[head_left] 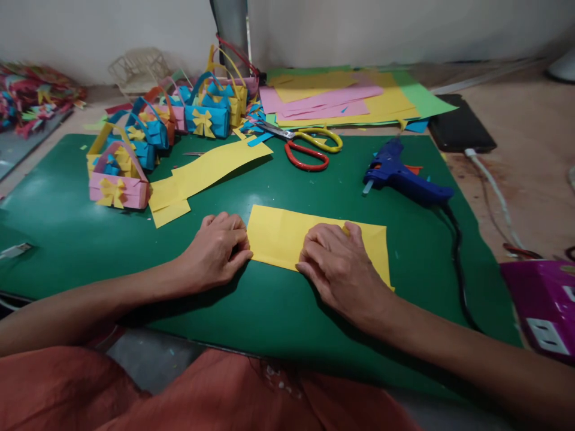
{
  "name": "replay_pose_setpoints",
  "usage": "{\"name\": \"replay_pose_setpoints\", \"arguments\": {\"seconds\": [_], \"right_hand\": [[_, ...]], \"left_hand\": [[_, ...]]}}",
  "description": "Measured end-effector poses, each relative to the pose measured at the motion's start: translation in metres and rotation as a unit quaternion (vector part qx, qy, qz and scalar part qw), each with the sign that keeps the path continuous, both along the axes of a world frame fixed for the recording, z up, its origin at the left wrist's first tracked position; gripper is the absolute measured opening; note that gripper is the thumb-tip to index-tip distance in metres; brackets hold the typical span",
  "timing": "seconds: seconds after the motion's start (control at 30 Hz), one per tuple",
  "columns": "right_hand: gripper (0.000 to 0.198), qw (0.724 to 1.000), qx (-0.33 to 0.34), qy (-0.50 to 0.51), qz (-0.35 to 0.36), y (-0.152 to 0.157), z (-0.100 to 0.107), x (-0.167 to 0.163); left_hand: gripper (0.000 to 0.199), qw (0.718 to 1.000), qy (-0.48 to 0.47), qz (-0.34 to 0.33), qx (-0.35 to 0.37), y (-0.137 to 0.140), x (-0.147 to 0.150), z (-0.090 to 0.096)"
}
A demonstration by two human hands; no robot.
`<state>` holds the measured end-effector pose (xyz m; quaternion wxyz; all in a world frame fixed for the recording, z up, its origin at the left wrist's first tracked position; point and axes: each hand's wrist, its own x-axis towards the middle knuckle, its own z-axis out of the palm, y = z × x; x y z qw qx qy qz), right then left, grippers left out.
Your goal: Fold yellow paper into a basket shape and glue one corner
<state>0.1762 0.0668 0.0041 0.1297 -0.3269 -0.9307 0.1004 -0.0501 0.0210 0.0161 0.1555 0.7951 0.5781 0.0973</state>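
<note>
A yellow sheet of paper [281, 233] lies on the green mat [215, 317] in front of me, with a faint crease across its left part. My left hand [221, 246] is closed at the paper's left edge, thumb and fingers pinching its front-left corner. Across the right half of the sheet lies my right hand [341, 266], its fingers curled and its thumb and fingertips pinching at the front edge. The palm and fingers hide part of the paper there; its right end shows beyond the hand.
Behind lie scissors [308, 157], a blue glue gun [404, 176] with its cord at right, and yellow paper strips [215, 170]. Several small paper bags [119, 190] stand back left. Coloured sheets [399, 99], a phone [462, 123] and a purple box [539, 293] lie around the mat.
</note>
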Motion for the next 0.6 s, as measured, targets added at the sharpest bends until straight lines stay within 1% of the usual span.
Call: {"name": "replay_pose_setpoints", "arguments": {"seconds": [0.23, 0.47, 0.6], "right_hand": [[0.013, 1.0, 0.003, -0.003, 0.006, 0.0001, -0.0004, 0.0011], [0.014, 1.0, 0.006, -0.001, 0.008, 0.0003, -0.0001, 0.0005], [0.014, 1.0, 0.002, 0.002, 0.008, 0.0003, 0.0003, 0.0006]], "left_hand": [[0.014, 0.999, -0.023, 0.027, 0.027, -0.0034, 0.001, -0.0031], [0.013, 0.997, -0.031, 0.043, 0.058, -0.0062, 0.0017, -0.0073], [0.012, 0.997, -0.023, 0.049, 0.058, -0.0079, 0.0008, -0.0103]]}}
